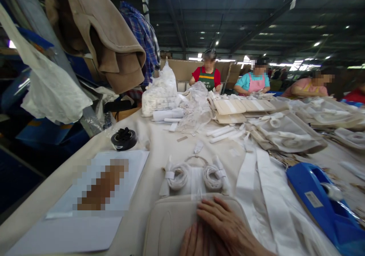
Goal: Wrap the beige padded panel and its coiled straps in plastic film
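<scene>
A beige bag lies flat on the cloth-covered table, right in front of the person I'm watching. The right hand is open, its fingers spread flat on top of the bag. The left hand touches the bag too, but most of it is hidden, so I can't tell if it's open or closed. Two wrapped loops sit just past the bag. Right of it are white strips, then a blue tape holder. White paper lies left of it.
</scene>
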Demonstrator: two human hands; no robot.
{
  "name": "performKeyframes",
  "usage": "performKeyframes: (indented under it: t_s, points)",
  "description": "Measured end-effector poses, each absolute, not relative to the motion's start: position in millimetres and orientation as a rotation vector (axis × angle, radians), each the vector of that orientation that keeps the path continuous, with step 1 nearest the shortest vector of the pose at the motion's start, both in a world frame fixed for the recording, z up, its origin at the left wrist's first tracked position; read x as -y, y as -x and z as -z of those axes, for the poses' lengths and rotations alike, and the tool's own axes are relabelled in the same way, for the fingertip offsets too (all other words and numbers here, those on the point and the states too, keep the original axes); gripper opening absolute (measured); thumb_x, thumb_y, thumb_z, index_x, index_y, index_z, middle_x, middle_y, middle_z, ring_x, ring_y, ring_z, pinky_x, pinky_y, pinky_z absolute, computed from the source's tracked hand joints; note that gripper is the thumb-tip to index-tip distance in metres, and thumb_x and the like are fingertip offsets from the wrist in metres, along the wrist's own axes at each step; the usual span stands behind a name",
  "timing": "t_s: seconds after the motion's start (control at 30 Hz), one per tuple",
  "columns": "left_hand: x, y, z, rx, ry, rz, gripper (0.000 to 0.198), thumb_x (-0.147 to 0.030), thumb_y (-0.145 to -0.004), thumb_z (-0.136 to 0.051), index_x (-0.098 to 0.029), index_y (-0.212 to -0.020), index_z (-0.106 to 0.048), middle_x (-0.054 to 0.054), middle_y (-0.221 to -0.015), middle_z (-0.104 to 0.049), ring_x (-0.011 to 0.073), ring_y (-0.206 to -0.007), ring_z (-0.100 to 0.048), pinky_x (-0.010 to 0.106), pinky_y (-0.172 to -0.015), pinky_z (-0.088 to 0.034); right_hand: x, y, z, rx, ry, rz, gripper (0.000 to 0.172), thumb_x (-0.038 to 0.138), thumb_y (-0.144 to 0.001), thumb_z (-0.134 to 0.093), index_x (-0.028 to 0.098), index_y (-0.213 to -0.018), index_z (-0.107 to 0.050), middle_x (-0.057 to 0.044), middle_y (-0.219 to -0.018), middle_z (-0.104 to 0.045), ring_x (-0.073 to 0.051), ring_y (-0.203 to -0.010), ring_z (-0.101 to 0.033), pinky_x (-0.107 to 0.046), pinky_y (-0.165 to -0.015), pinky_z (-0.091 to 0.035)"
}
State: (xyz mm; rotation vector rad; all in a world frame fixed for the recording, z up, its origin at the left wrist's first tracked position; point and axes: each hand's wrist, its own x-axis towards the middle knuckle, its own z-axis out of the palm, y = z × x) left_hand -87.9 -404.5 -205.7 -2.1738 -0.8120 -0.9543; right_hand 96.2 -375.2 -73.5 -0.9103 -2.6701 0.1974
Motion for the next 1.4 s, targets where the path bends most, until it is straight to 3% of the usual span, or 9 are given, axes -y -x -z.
performKeyframes:
  t_s: [0.1, 0.2, 0.4, 0.57, 0.77, 0.9, 1.0, 1.13, 1.4]
  points:
    - [415.5, 89.0, 182.8, 0.777, 2.103, 1.019, 0.024, -0.012, -0.091, -0.043, -0.013, -0.092, -0.068, 0.006, -0.085, -0.072, 0.0163, -0.084, -0.069, 0.032, -0.105, -0.042, 380.0, -92.6, 50.1, 2.756, 1.103, -0.493, 0.042, 0.022, -0.091, -0.042, 0.02, -0.132, -0.049, -0.007, -0.14, -0.048, -0.022, -0.133, -0.039, -0.05, -0.113, -0.028]
    - [421.3, 90.2, 151.9, 0.738, 2.12, 1.062, 0.034, -0.005, -0.092, -0.032, -0.012, -0.085, -0.065, 0.004, -0.078, -0.072, 0.015, -0.08, -0.07, 0.035, -0.11, -0.035, 382.7, -90.1, 38.5, 2.751, 1.2, -0.682, 0.051, 0.019, -0.083, -0.05, 0.023, -0.134, -0.047, -0.003, -0.146, -0.04, -0.022, -0.138, -0.03, -0.054, -0.116, -0.018]
    - [422.7, 96.0, 134.0, 0.738, 2.152, 1.048, 0.029, -0.013, -0.096, -0.034, -0.012, -0.084, -0.061, 0.005, -0.078, -0.072, 0.0148, -0.083, -0.07, 0.026, -0.097, -0.048, 387.5, -87.9, 39.4, 2.771, 1.22, -0.746, 0.062, 0.015, -0.074, -0.05, 0.026, -0.135, -0.046, -0.001, -0.15, -0.032, -0.022, -0.14, -0.023, -0.056, -0.116, -0.013]
    - [419.9, 96.0, 140.0, 0.72, 2.106, 1.101, 0.024, -0.014, -0.095, -0.039, -0.013, -0.084, -0.06, 0.003, -0.074, -0.072, 0.014, -0.08, -0.071, 0.025, -0.094, -0.05, 391.7, -92.9, 46.9, 2.775, 1.164, -0.496, 0.058, 0.013, -0.077, -0.05, 0.021, -0.135, -0.046, -0.007, -0.149, -0.034, -0.026, -0.139, -0.026, -0.059, -0.112, -0.021]
    - [418.2, 93.2, 142.0, 0.717, 2.102, 1.092, 0.02, -0.01, -0.092, -0.044, -0.014, -0.081, -0.06, 0.002, -0.078, -0.072, 0.0139, -0.083, -0.07, 0.027, -0.1, -0.046, 381.6, -104.3, 68.0, 2.443, 1.232, 0.041, 0.04, 0.022, -0.086, -0.057, 0.015, -0.125, -0.05, -0.013, -0.126, -0.057, -0.026, -0.117, -0.051, -0.046, -0.1, -0.039]
    - [415.0, 90.4, 145.6, 0.706, 2.058, 1.124, 0.023, -0.006, -0.092, -0.042, -0.015, -0.079, -0.059, 0.0, -0.072, -0.071, 0.0125, -0.08, -0.07, 0.03, -0.107, -0.04, 376.8, -97.9, 76.0, 2.318, 1.269, 0.097, 0.034, 0.029, -0.087, -0.059, 0.015, -0.116, -0.052, -0.011, -0.11, -0.06, -0.025, -0.101, -0.053, -0.04, -0.088, -0.04]
    - [415.4, 89.8, 144.8, 0.677, 2.084, 1.084, 0.024, -0.005, -0.091, -0.04, -0.015, -0.08, -0.058, 0.0, -0.073, -0.071, 0.0137, -0.078, -0.071, 0.036, -0.11, -0.036, 373.8, -91.8, 78.1, 2.265, 1.298, 0.093, 0.017, 0.032, -0.09, -0.054, 0.016, -0.095, -0.056, -0.007, -0.089, -0.059, -0.023, -0.083, -0.052, -0.036, -0.078, -0.038]
    - [419.2, 93.5, 133.8, 0.64, 2.18, 0.982, 0.019, -0.007, -0.091, -0.042, -0.014, -0.086, -0.059, 0.003, -0.079, -0.071, 0.0166, -0.084, -0.07, 0.04, -0.111, -0.033, 371.3, -87.5, 83.7, 2.249, 1.347, 0.195, 0.03, 0.041, -0.094, -0.044, 0.02, -0.072, -0.049, -0.002, -0.07, -0.053, -0.021, -0.069, -0.048, -0.034, -0.071, -0.032]
    - [413.3, 95.4, 123.6, 0.543, 2.353, 1.052, 0.032, -0.003, -0.091, -0.03, -0.011, -0.084, -0.061, 0.006, -0.082, -0.072, 0.0197, -0.086, -0.07, 0.04, -0.111, -0.032, 380.0, -88.0, 95.7, 2.149, 1.514, 0.348, 0.036, 0.031, -0.099, -0.032, 0.021, -0.068, -0.046, -0.002, -0.061, -0.05, -0.019, -0.06, -0.045, -0.033, -0.066, -0.028]
